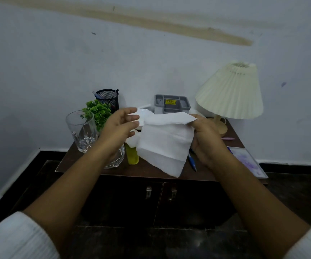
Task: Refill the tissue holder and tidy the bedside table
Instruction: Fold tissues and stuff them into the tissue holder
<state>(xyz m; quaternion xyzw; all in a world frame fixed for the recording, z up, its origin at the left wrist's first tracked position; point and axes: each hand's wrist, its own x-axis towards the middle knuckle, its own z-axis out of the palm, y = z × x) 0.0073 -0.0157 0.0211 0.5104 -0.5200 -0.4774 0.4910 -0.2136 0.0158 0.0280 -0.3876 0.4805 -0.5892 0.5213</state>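
Observation:
A white tissue (165, 143) hangs in the air above the dark wooden bedside table (151, 170). My right hand (206, 137) pinches its upper right corner. My left hand (120, 128) is at the tissue's left side with fingers extended and relaxed; whether it touches the tissue I cannot tell. Behind the tissue a white scalloped object (143, 114) shows partly. A grey organiser tray (172, 103) with a yellow label stands at the back of the table.
On the left stand a clear glass (81, 131), a green plant (98, 113), a black mesh pen cup (107, 99) and a yellow item (132, 157). A cream pleated lamp (229, 92), a blue pen (192, 161) and a framed picture (247, 161) lie right.

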